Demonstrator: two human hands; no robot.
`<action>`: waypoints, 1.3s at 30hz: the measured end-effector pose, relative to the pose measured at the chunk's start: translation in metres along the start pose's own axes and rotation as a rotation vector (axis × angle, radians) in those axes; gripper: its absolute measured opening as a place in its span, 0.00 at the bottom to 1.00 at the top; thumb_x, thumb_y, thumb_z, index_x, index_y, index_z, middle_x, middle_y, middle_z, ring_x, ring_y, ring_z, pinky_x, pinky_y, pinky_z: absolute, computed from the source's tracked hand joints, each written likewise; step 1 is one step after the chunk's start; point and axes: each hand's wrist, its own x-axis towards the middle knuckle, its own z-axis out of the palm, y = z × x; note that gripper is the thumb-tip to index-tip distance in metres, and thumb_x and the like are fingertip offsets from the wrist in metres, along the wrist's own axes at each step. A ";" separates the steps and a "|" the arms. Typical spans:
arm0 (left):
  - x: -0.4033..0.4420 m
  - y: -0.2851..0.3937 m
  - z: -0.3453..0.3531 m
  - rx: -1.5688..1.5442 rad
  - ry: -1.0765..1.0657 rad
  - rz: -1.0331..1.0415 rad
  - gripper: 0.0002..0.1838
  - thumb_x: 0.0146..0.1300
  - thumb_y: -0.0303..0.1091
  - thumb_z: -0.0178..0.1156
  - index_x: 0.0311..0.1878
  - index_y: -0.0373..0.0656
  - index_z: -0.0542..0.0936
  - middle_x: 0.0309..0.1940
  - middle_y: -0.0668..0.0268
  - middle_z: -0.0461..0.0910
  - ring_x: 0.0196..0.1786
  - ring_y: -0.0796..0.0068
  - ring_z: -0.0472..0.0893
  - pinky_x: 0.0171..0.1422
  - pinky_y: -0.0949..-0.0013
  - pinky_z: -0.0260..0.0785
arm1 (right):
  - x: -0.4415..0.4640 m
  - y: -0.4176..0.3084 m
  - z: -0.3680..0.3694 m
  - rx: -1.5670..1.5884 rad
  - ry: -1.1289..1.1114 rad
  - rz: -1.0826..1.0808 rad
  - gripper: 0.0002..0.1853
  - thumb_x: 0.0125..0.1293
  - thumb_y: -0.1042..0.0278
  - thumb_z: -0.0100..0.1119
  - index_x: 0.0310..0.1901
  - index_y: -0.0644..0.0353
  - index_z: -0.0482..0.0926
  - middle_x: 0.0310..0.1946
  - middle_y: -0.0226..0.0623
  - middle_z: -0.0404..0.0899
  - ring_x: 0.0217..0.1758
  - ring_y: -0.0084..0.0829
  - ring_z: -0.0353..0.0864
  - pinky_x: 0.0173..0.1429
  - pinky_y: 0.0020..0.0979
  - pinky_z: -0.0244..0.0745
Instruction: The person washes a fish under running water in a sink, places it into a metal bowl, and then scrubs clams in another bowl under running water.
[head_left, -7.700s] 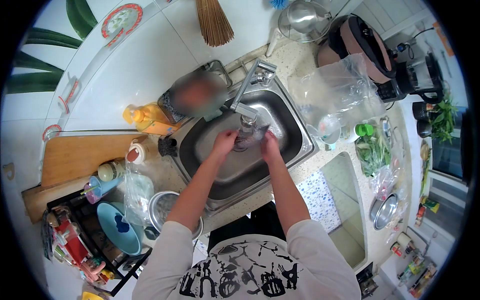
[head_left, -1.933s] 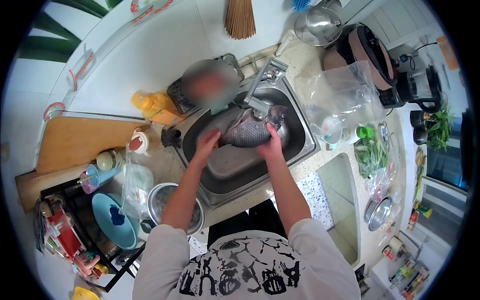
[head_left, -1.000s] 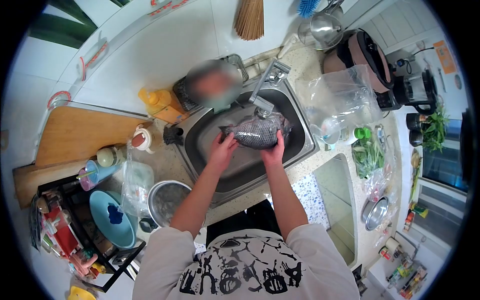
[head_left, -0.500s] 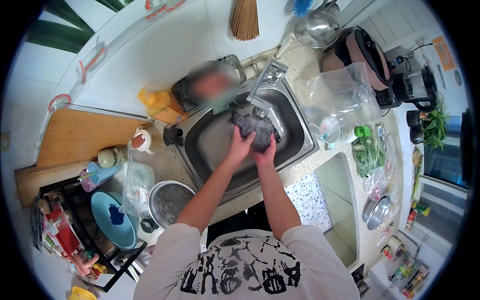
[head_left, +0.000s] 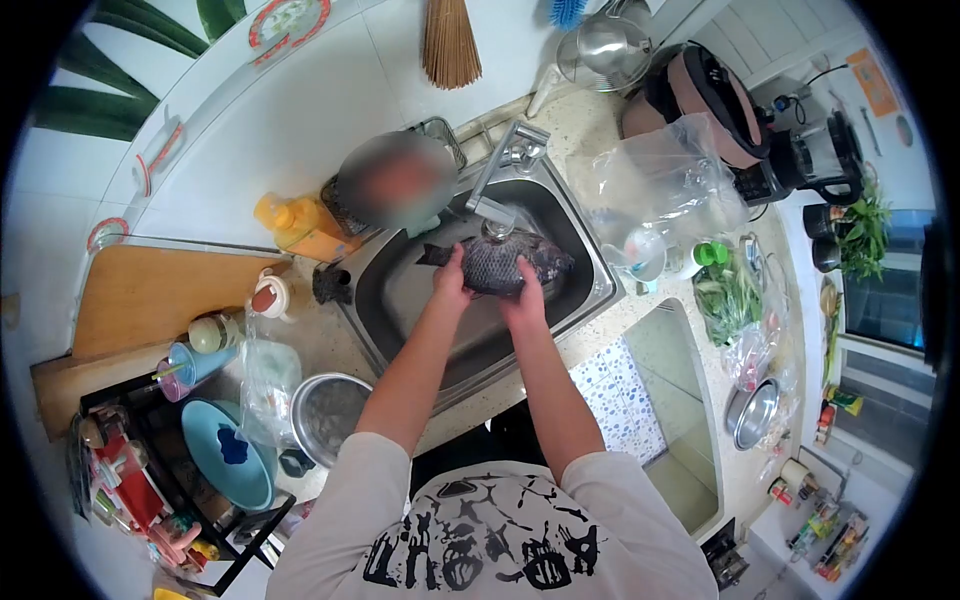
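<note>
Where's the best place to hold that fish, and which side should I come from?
Take the fish by its near edge, probably best from the person's side: left hand ahead of the narrow tail, right hand along the deeper body toward the head, thumbs over the upper flank. It lies crosswise, tail to the left, and the faucet stands over its far edge.

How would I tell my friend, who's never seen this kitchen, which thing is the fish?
Start at the big metal sink in the middle, then follow the bent tap to its end. Just below it, the left hand and right hand hold the fish. Unlike the shiny metal nearby, it's dark and scaly, with a tail pointing to the picture's left.
</note>
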 end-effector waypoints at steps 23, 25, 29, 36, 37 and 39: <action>-0.062 -0.004 0.011 0.597 -0.394 0.272 0.39 0.64 0.48 0.68 0.73 0.44 0.64 0.66 0.63 0.73 0.64 0.69 0.75 0.63 0.64 0.70 | -0.024 0.021 0.040 -1.490 0.201 -0.638 0.34 0.52 0.56 0.74 0.60 0.59 0.74 0.46 0.52 0.84 0.49 0.54 0.84 0.52 0.47 0.78; -0.054 -0.005 0.008 0.562 -0.380 0.246 0.36 0.65 0.46 0.68 0.71 0.43 0.65 0.63 0.64 0.74 0.61 0.69 0.77 0.60 0.64 0.73 | -0.028 0.027 0.032 -1.518 0.123 -0.746 0.33 0.54 0.59 0.72 0.61 0.60 0.73 0.49 0.53 0.82 0.52 0.55 0.82 0.55 0.47 0.76; -0.047 -0.007 0.003 0.259 -0.433 0.091 0.18 0.67 0.39 0.65 0.57 0.43 0.79 0.50 0.62 0.83 0.53 0.68 0.82 0.61 0.61 0.74 | -0.034 0.029 0.024 -1.673 -0.063 -0.937 0.36 0.50 0.66 0.68 0.64 0.60 0.73 0.61 0.49 0.77 0.66 0.53 0.73 0.69 0.47 0.68; -0.022 -0.022 -0.008 -0.065 -0.510 -0.091 0.20 0.68 0.48 0.59 0.54 0.45 0.80 0.47 0.61 0.84 0.51 0.62 0.83 0.60 0.57 0.74 | -0.069 -0.007 0.003 -1.685 -0.322 -1.096 0.29 0.53 0.72 0.64 0.61 0.62 0.76 0.65 0.49 0.74 0.70 0.54 0.69 0.74 0.48 0.63; -0.015 -0.026 -0.007 -0.071 -0.489 -0.114 0.18 0.66 0.47 0.60 0.52 0.46 0.80 0.45 0.62 0.84 0.49 0.62 0.83 0.57 0.55 0.74 | -0.074 -0.010 -0.001 -1.689 -0.282 -1.139 0.28 0.54 0.73 0.64 0.60 0.63 0.76 0.63 0.51 0.75 0.69 0.55 0.71 0.73 0.48 0.64; -0.006 -0.034 -0.005 -0.093 -0.490 -0.116 0.20 0.64 0.47 0.59 0.54 0.46 0.79 0.47 0.63 0.84 0.50 0.61 0.83 0.59 0.54 0.74 | -0.080 -0.014 -0.012 -1.684 -0.149 -1.114 0.28 0.55 0.72 0.64 0.61 0.64 0.76 0.64 0.50 0.74 0.69 0.54 0.70 0.73 0.47 0.64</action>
